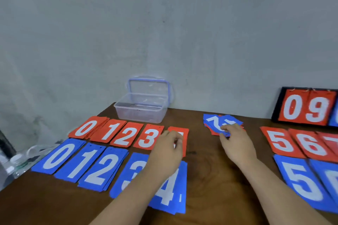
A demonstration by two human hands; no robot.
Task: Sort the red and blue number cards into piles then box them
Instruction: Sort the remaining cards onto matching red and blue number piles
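Note:
Red number piles 0 (86, 128), 1 (111, 130), 2 (128, 136) and 3 (149, 138) lie in a row on the brown table, with blue piles 0 (58, 156), 1 (82, 162), 2 (104, 169), 3 (133, 168) and 4 (170, 192) in front of them. My left hand (168, 150) rests over the red 4 pile (181, 130), fingers pinched on its top card. My right hand (236, 144) pinches the top blue card of a mixed unsorted pile (214, 122). Red 5 (279, 141), red 6 (311, 146) and blue 5 (303, 182) lie at the right.
A clear plastic box (140, 109) with its blue-rimmed lid up stands at the back against the wall. A black scoreboard frame (307, 107) showing red 0 and 9 leans at the back right. Plastic bottles (16, 160) sit off the table's left edge.

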